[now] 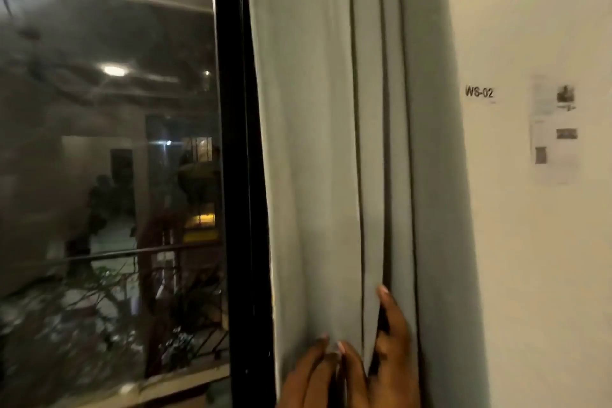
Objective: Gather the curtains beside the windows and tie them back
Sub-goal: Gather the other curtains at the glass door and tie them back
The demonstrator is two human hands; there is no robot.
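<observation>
Curtain fabric [318,142], pale grey and hanging in tall vertical folds, fills the middle of the view between the window and the wall, and both hands work at its lower part near the bottom edge of the frame. Nearest, the left hand [308,374] lies flat against the cloth with fingers extended, close to the curtain's left hem; it presses rather than clasps, and whether the thumb pinches anything cannot be told. Just beside it, touching at the fingertips, the right hand [381,361] has its fingers [394,315] slipped into a dark fold, gripping a pleat of the fabric from within. The curtain's left hem runs down along the black window frame [236,175], overlapping its right side, while its right edge falls against the white wall [530,275] with only a soft shadow between. That wall offers open room to the right of the cloth. Higher on it sit a small label reading WS-02 [479,92] and, well apart from the curtain, a blurred printed sheet [554,129]. Beyond the frame, the window glass [106,142] shows dim reflections, a railing and foliage outside.
</observation>
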